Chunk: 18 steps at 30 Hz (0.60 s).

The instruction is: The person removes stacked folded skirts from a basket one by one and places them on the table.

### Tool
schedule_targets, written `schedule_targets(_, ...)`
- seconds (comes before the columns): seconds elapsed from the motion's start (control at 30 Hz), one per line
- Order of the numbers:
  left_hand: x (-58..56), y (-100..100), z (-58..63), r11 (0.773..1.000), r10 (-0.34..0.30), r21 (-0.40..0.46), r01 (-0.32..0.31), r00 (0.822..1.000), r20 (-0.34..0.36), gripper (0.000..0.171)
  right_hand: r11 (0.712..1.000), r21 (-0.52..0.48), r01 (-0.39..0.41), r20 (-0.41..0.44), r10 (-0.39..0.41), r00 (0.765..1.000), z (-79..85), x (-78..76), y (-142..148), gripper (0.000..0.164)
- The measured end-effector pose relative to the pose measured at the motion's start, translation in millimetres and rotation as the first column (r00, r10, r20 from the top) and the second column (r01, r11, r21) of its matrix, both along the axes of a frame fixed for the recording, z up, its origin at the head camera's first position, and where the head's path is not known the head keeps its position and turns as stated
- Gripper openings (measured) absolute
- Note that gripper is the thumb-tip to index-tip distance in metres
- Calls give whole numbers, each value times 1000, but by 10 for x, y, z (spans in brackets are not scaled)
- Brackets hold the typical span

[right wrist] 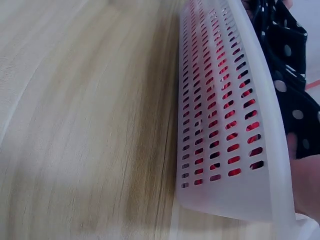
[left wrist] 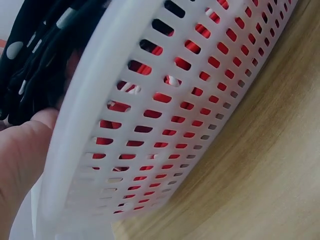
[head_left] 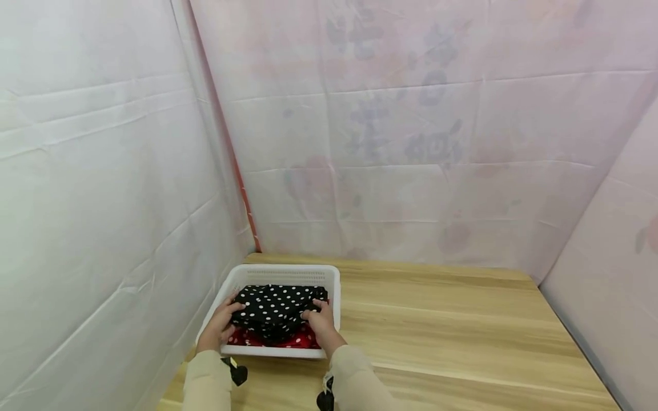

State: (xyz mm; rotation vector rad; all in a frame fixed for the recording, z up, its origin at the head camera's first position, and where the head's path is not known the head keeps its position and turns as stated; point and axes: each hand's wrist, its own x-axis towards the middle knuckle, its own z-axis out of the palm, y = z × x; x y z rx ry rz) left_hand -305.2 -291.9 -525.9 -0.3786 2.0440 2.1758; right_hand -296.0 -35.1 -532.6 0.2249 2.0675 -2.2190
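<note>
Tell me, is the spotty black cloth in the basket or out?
In: the black cloth lies inside the white basket, over something red.

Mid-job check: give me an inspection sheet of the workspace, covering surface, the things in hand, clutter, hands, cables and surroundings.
Surface: light wooden table, grain visible.
Job's things: white slotted basket at the table's back left corner; black polka-dot cloth folded on top, red polka-dot cloth beneath it, red showing through the slots in both wrist views.
Clutter: nothing seen.
Hands: left hand on the black cloth's left edge, right hand on its right edge; whether either grip pinches the cloth cannot be told.
Cables: nothing seen; small black wrist-mounted devices under both sleeves.
Surroundings: pale creased sheeting on three sides.
</note>
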Motion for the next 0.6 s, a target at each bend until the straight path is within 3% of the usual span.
schedule_targets(0.07, 4, 5, -2, 999, 7, 37, -7, 1000, 3, 72, 1000, -9, 12, 16, -12, 1000, 8, 15, -6, 64)
schedule_targets(0.2, -6, 1, 42, 997, 22, 76, -22, 1000, -1, 73, 988, -153, 2, 49, 6, 999, 48, 22, 9, 73)
schedule_targets(0.3, -22, 0, 71, 993, 25, 117, -22, 999, -25, 74, 971, -237, -15, 83, 36, 996, 62, 0, 30, 58)
schedule_targets(0.37, -27, -5, 71, 991, 22, 135, -16, 999, -40, 75, 969, -243, -38, 105, 65, 992, 55, -20, 42, 39)
schedule_targets(0.47, -23, -19, 49, 990, 12, 140, -5, 999, -51, 77, 971, -232, -57, 149, 93, 984, 48, -43, 43, 30)
schedule_targets(0.6, -5, -55, -8, 992, 0, 127, 7, 999, -51, 76, 994, -83, -68, 161, 81, 984, 77, -27, -7, 57)
